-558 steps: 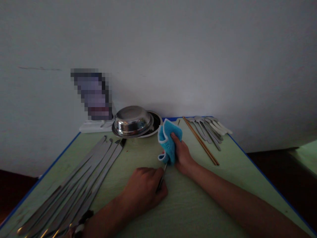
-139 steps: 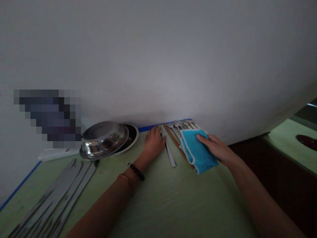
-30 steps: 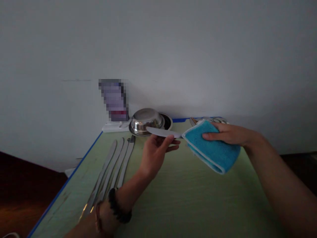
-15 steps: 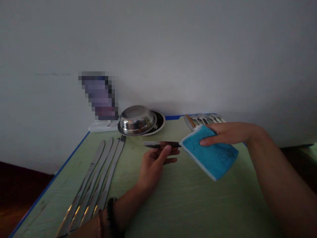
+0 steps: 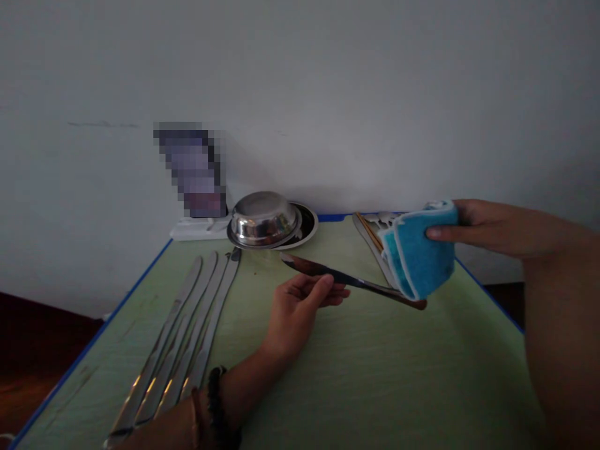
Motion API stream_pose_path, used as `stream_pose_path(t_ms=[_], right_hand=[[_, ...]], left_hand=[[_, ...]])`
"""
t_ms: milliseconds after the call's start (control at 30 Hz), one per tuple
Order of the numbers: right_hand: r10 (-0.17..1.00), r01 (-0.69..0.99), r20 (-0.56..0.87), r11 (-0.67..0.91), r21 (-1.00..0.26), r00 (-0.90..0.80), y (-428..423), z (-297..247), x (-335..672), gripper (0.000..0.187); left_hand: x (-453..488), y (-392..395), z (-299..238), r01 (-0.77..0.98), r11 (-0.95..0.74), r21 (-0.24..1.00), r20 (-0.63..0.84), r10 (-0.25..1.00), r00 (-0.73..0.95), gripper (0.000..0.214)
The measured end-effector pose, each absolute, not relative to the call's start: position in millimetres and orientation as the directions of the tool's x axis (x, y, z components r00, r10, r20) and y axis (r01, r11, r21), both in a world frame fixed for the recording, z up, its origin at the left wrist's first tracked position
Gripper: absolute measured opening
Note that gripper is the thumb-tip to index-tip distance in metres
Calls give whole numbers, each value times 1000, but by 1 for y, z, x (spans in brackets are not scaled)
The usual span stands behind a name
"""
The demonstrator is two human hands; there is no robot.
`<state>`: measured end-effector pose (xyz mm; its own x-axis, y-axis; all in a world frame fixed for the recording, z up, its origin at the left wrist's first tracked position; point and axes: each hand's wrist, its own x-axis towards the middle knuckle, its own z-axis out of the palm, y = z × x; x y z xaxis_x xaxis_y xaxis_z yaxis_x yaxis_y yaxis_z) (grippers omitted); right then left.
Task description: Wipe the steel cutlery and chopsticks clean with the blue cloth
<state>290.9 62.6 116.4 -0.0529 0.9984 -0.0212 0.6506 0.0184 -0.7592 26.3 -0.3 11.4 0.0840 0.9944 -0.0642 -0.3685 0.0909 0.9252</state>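
Observation:
My left hand (image 5: 302,306) pinches a table knife (image 5: 370,285) near its middle, above the table. The blade points to the left and the handle slants down to the right. My right hand (image 5: 473,226) grips a folded blue cloth (image 5: 424,253) with a pale edge, its thumb on the near face. The cloth hangs just above the knife's handle end; whether they touch I cannot tell. To the left of my left hand, several table knives (image 5: 187,312) lie side by side, partly hidden at the bottom by my left forearm.
An upturned metal bowl (image 5: 262,219) rests partly over a metal dish (image 5: 312,225) by the wall. Beside it, a blurred-out upright device (image 5: 194,172) stands on a white base (image 5: 194,229). Behind the cloth lie chopsticks (image 5: 369,231), spoons (image 5: 387,217) and another knife (image 5: 375,253).
My right hand has moved right and up with the cloth, away from the knife. The knife's handle, covered before, now shows and tilts downward. My left hand keeps its hold.

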Motion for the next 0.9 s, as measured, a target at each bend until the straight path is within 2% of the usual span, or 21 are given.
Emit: stream_pose_path(t_ms=[100,167,333,467,667,900], right_hand=[[928,662,-161,112,-741,-337,62,123,286,25],[901,628,-152,154,-763,-405,62,126,281,28],[858,619,-203,159,-770,-473,61,125,272,24],[782,645,-257,229,-729,-568,61,125,270,24],[634,732,-437,322,-600,-638,61,120,252,30],[540,721,-498,359,-593,-678,59,114,234,39]], left_hand=[[27,-1,12,-381,88,920,-56,994,92,13],[27,-1,12,-392,80,916,-45,994,97,12],[26,-1,12,-393,79,916,-36,993,116,12],[27,-1,12,-408,78,910,-37,994,108,12],[27,0,11,-409,71,910,-35,995,94,11],[28,1,11,-438,95,894,-65,994,83,15]])
